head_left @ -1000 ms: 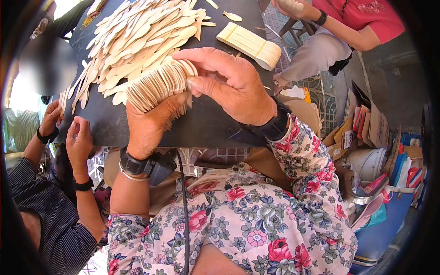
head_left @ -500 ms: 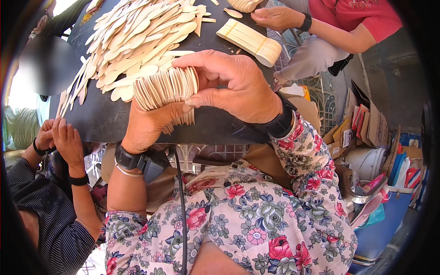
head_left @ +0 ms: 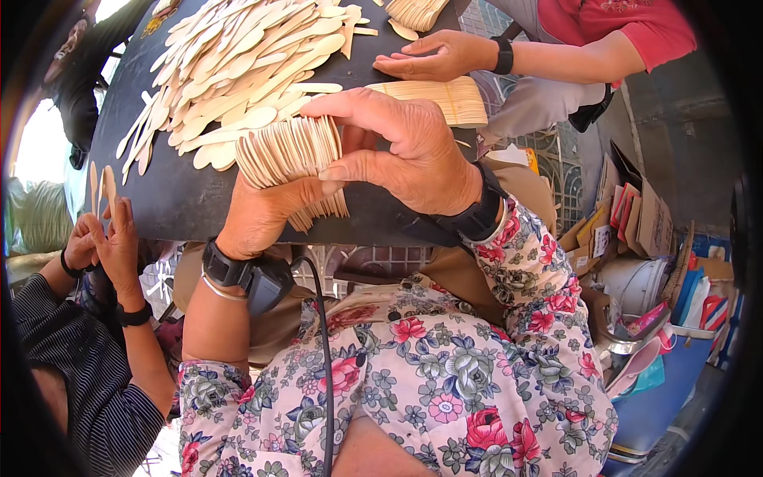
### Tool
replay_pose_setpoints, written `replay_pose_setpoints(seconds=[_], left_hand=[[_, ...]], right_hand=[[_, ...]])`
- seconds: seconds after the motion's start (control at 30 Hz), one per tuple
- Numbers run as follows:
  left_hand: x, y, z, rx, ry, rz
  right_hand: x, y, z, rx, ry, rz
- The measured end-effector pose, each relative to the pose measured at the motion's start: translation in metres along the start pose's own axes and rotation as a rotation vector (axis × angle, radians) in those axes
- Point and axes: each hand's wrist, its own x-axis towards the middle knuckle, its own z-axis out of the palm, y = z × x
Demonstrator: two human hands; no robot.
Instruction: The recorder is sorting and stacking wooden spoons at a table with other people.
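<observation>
A thick stack of wooden spoons (head_left: 290,151) stands on edge between my hands, its rounded ends facing up. My left hand (head_left: 262,208) wraps round the stack from below, thumb across its near side. With thumb and fingers curled at the right end, my right hand (head_left: 409,147) steadies the same stack. Some of the left fingers are hidden behind the spoons. Just beyond lies a big loose heap of wooden spoons (head_left: 246,67) on the dark table (head_left: 191,208).
At the far right a co-worker's hand (head_left: 445,57) hovers by a banded spoon bundle (head_left: 453,99); another bundle (head_left: 417,12) lies behind. On the left, another person's hands (head_left: 111,246) hold a few spoons. Cardboard boxes (head_left: 648,215) and a white bucket (head_left: 633,285) stand right.
My hands keep their hold on the stack, almost unmoved. The co-worker's hand on the right has reached in over the banded bundle, which has turned. The left person's spoons now point up.
</observation>
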Motion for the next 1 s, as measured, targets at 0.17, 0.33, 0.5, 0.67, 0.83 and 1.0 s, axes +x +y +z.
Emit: replay_pose_setpoints(seconds=[0.17, 0.33, 0.5, 0.67, 0.83, 1.0], left_hand=[[0.002, 0.001, 0.005, -0.147, -0.124, -0.035], [0.000, -0.002, 0.006, -0.147, -0.186, -0.052], [-0.001, 0.000, 0.014, -0.292, -0.155, -0.158], [0.001, -0.007, 0.011, -0.327, -0.112, -0.170], [-0.001, -0.006, 0.008, -0.301, -0.070, -0.143], [0.000, -0.004, -0.014, -0.345, -0.027, -0.084]], right_hand=[[-0.001, 0.002, 0.001, 0.004, 0.035, -0.087], [-0.001, -0.007, -0.003, 0.321, -0.090, 0.151], [-0.010, -0.001, 0.004, 0.383, -0.033, 0.209], [-0.009, 0.005, 0.009, 0.385, -0.014, 0.208], [-0.003, 0.017, 0.012, 0.259, 0.071, 0.103], [0.000, 0.021, -0.031, 0.315, 0.264, 0.281]])
